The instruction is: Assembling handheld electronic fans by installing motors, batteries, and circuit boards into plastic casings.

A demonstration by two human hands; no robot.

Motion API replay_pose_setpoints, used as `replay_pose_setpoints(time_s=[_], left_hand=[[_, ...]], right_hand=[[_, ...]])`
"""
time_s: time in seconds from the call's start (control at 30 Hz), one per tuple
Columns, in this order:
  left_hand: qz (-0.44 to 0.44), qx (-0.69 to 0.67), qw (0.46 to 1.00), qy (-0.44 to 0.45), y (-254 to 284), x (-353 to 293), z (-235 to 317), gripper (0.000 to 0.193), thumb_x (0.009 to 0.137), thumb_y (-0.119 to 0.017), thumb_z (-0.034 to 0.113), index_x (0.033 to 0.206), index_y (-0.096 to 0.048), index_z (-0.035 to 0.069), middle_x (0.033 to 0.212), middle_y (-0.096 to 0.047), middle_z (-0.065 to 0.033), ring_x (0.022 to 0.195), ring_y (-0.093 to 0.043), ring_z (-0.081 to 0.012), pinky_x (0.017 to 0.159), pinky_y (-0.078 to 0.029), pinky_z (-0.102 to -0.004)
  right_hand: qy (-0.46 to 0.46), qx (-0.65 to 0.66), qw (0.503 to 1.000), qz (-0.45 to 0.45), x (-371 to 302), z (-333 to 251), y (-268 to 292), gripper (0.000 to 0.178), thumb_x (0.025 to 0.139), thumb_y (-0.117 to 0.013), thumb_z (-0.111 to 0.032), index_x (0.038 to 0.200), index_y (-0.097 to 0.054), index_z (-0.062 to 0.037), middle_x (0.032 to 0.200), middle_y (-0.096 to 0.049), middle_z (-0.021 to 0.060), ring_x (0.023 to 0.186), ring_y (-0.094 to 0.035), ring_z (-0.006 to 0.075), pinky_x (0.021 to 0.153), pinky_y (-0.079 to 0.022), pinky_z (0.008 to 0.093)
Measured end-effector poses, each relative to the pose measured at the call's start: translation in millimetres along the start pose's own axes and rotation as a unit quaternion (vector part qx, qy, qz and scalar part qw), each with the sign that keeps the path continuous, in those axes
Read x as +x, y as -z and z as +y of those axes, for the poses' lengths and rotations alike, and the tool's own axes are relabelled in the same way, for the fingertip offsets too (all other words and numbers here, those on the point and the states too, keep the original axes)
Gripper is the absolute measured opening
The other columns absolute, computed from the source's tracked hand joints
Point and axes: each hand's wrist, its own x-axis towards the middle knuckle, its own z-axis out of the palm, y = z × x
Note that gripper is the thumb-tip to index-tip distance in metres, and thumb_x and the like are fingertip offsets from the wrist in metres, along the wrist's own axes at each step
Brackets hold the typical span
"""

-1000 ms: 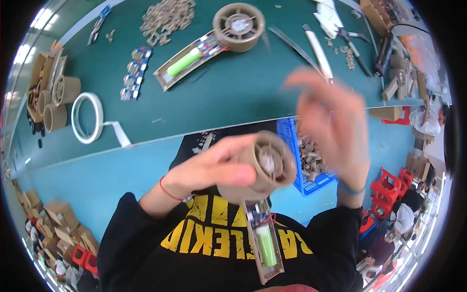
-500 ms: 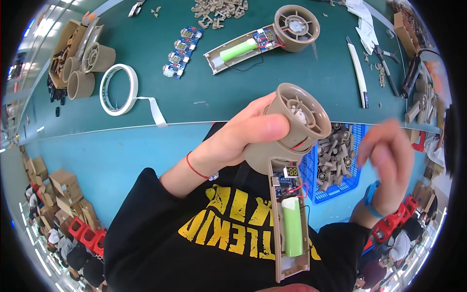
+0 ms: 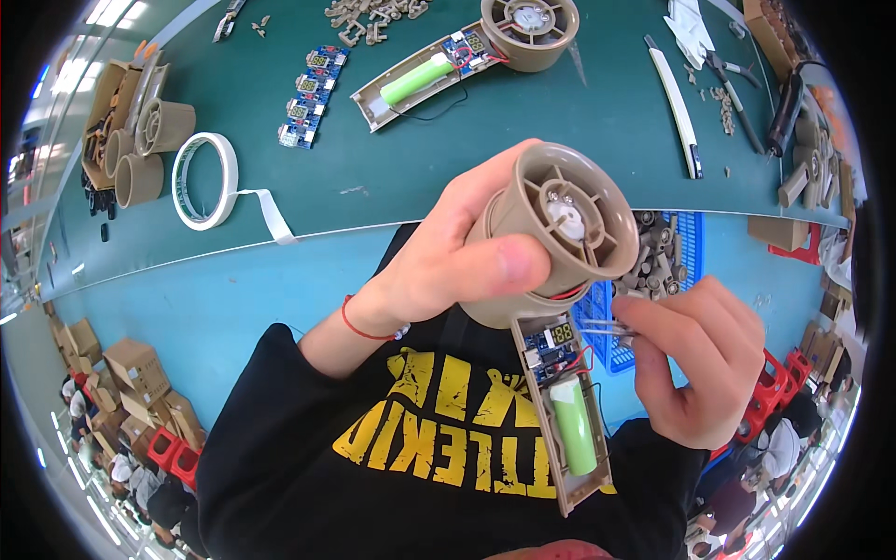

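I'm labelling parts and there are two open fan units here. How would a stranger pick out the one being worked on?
Below the green table edge, the left hand holds up a tan fan, handle open over a green battery. Unlike the twin fan lying on the table, it is in hand.

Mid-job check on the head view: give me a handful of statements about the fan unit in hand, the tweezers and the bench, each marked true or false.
1. The left hand grips the tan fan unit by its round housing. True.
2. The right hand is empty. False: it holds thin metal tweezers, tips at the open handle near the circuit board.
3. A green battery cell sits in the open handle. True.
4. The bench holds no other fan unit. False: a second open fan unit lies at the far side.
5. The roll of white tape lies on the bench to the person's left. True.
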Motion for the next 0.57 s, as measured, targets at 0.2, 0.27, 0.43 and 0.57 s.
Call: replay_pose_setpoints(time_s=[0.2,0.27,0.43,0.57], left_hand=[[0.013,0.082,0.996,-0.021,-4,2,2,0.06,0.08,-0.075,0.03,0.125,-0.048,0.001,0.112,-0.058,-0.0059,0.102,-0.054,-0.0116,0.088,-0.045,-0.0272],[0.016,0.088,0.996,-0.025,-4,3,2,0.061,0.08,-0.076,0.03,0.125,-0.048,0.001,0.112,-0.058,-0.006,0.101,-0.055,-0.0116,0.088,-0.045,-0.0272],[0.026,0.092,0.995,-0.02,-6,2,1,0.062,0.08,-0.075,0.031,0.126,-0.047,0.001,0.112,-0.058,-0.0061,0.101,-0.054,-0.0116,0.088,-0.045,-0.0271],[-0.003,0.071,0.997,0.004,0,3,-2,0.057,0.084,-0.072,0.03,0.127,-0.048,0.002,0.112,-0.058,-0.0058,0.102,-0.054,-0.0113,0.09,-0.043,-0.0269]], right_hand=[[0.021,-0.047,0.999,-0.005,0,4,-8,0.038,0.054,-0.072,0.001,0.092,-0.07,-0.0023,0.069,-0.055,0.0035,0.053,-0.049,0.0185,0.045,-0.038,0.0314],[-0.003,-0.075,0.997,0.003,-1,0,-11,0.037,0.055,-0.072,0.001,0.092,-0.07,-0.0024,0.07,-0.054,0.0033,0.055,-0.049,0.0187,0.046,-0.039,0.0309],[-0.038,-0.055,0.996,-0.051,6,-5,-2,0.034,0.06,-0.07,0.004,0.093,-0.069,-0.0032,0.075,-0.058,0.0067,0.06,-0.054,0.0235,0.05,-0.042,0.0318],[-0.047,0.144,0.976,-0.157,17,22,0,0.035,0.065,-0.073,-0.002,0.1,-0.069,-0.0061,0.077,-0.06,0.0061,0.066,-0.061,0.0277,0.053,-0.048,0.0357]])
